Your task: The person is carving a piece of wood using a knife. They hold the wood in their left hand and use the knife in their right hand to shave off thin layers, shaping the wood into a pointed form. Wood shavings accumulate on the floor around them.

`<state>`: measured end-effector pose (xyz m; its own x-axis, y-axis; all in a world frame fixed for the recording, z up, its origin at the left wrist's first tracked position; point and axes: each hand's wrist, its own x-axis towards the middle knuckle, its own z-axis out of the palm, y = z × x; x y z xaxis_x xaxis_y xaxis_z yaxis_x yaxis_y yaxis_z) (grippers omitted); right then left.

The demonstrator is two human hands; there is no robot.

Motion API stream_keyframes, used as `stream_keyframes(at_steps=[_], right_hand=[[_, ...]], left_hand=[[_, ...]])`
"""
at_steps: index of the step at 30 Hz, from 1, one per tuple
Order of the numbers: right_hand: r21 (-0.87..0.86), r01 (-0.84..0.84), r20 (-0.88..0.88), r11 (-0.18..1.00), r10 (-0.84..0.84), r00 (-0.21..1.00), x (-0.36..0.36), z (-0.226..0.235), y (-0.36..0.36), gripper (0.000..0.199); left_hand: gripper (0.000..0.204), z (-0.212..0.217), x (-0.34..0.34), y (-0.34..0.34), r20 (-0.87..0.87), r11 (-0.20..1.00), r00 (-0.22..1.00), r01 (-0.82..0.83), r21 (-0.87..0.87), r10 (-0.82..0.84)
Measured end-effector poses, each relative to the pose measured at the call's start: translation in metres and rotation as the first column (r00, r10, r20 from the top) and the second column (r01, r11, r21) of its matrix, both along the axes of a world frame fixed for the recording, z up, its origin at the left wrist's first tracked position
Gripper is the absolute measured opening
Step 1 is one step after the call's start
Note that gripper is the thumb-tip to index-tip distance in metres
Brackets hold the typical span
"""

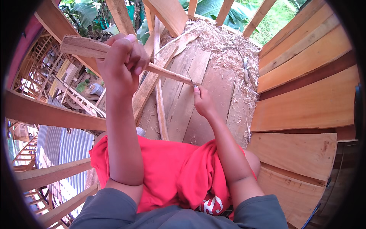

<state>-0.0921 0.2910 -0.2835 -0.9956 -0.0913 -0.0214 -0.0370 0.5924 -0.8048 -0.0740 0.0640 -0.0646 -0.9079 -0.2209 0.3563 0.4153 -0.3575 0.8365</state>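
My left hand (125, 57) is raised at the upper left, its fingers wrapped round a long piece of wood (169, 71). One end of this wood, beyond my fist, is wide and flat; the rest is a narrow shaft slanting down to the right. My right hand (204, 100) is closed on a knife (188, 74) whose thin dark blade points up and away, by the shaft's far end. Whether the blade touches the wood I cannot tell. Most of the knife's handle is hidden in my fingers. A red cloth (171, 160) covers my lap.
Below my hands lies a plank floor (217, 91), with wood shavings (236, 45) heaped along its far and right edges. Loose wooden strips (160, 110) lie left of centre. A board wall (305, 103) stands at the right. Open rails (53, 110) run along the left, above corrugated metal sheets (63, 149).
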Motion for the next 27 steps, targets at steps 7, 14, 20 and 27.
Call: stream_keyframes(at_steps=[7, 14, 20, 27], right_hand=[[0.063, 0.016, 0.079, 0.998, -0.020, 0.997, 0.004, 0.005, 0.003, 0.044], [0.041, 0.036, 0.108, 0.999, -0.040, 0.993, -0.001, -0.005, 0.001, 0.044], [-0.047, 0.089, 0.096, 0.995, -0.084, 0.992, 0.002, 0.005, -0.004, 0.045], [-0.050, 0.129, 0.114, 0.990, -0.123, 0.986, 0.000, -0.001, -0.003, 0.048]], left_hand=[[0.035, 0.002, 0.000, 0.006, -0.027, 0.999, 0.999, 0.025, -0.022, -0.026], [0.035, 0.001, 0.002, 0.005, 0.003, 1.000, 1.000, 0.021, -0.011, -0.021], [0.033, 0.001, -0.002, 0.006, -0.010, 0.999, 0.999, -0.031, 0.025, 0.032], [0.032, 0.011, 0.001, 0.033, 0.073, 0.942, 0.961, -0.276, 0.192, 0.267]])
